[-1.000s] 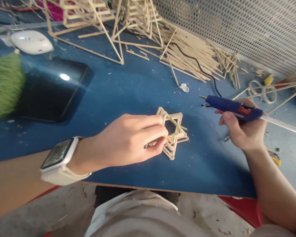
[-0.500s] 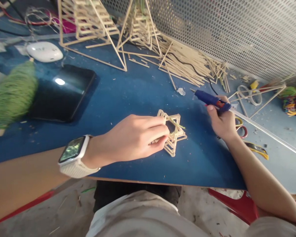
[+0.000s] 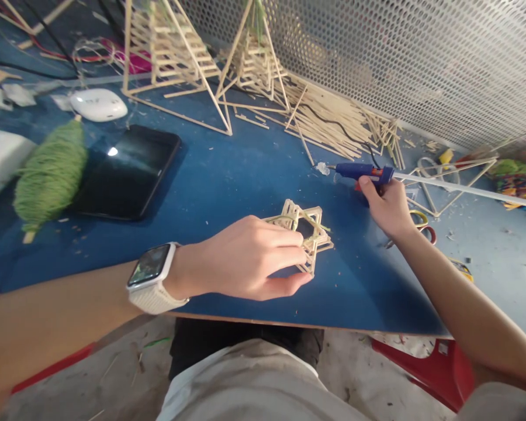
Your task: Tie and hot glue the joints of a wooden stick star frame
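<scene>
My left hand [image 3: 258,257], with a watch [image 3: 151,275] on its wrist, is closed on the near left side of a small star [image 3: 319,237] built of layered thin wooden sticks. The thumb reaches a lower point of the star, and the hand hides its left part. A strand of green yarn lies across the star. My right hand [image 3: 388,210] grips a blue hot glue gun [image 3: 359,171], with a long clear glue stick [image 3: 460,187] out of its back. The gun's tip is at a small clear blob of glue [image 3: 322,168] on the blue table.
Stick pyramids [image 3: 175,64] and a pile of loose sticks [image 3: 333,117] lie along a perforated metal screen [image 3: 398,64]. At the left are a black tablet [image 3: 127,175], a green yarn spool [image 3: 52,175] and a white mouse [image 3: 99,105]. Scissors [image 3: 425,228] lie beyond my right wrist.
The glue gun has moved left and slightly down, its tip now at the glue blob. My left thumb has spread down to the star's lower point.
</scene>
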`<action>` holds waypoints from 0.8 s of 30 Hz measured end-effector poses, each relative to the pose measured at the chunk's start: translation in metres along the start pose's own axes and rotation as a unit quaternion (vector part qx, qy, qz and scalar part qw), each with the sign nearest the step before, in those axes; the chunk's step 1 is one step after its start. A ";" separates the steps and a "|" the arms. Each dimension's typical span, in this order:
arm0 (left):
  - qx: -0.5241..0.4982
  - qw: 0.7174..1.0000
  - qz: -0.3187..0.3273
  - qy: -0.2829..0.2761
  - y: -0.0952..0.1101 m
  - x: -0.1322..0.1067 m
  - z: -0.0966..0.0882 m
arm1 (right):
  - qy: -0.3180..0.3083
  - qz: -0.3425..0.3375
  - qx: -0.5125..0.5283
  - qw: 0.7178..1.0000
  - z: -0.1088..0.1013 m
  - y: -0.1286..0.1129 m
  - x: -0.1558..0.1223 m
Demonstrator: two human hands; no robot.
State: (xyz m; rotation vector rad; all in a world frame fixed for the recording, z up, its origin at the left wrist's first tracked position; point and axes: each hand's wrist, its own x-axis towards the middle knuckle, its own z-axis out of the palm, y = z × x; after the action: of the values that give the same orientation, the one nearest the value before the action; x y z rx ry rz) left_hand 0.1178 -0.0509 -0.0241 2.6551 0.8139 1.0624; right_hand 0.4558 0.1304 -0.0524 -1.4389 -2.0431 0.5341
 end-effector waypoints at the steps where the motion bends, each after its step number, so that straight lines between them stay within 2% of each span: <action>1: -0.008 1.000 -0.004 0.008 -0.002 0.001 -0.001 | 0.001 0.001 0.005 1.000 0.001 0.001 0.001; 5: 0.001 0.999 -0.036 0.027 -0.012 0.002 -0.008 | 0.007 0.004 0.015 1.000 0.003 0.005 0.004; 12: 0.050 0.999 -0.008 -0.018 -0.023 -0.002 -0.013 | -0.011 0.001 0.003 1.000 0.001 0.002 0.003; 19: 0.067 0.998 0.014 -0.012 -0.027 -0.003 -0.009 | 0.011 -0.012 -0.001 1.000 0.004 0.002 0.006; 24: 0.083 0.996 -0.008 0.009 -0.022 -0.003 -0.002 | 0.004 -0.009 -0.015 1.000 -0.004 -0.004 -0.001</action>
State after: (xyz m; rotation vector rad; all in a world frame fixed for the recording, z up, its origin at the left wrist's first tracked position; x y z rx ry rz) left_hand 0.1057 -0.0340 -0.0320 2.7721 0.9654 1.0602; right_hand 0.4552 0.1283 -0.0470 -1.4366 -2.0628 0.4919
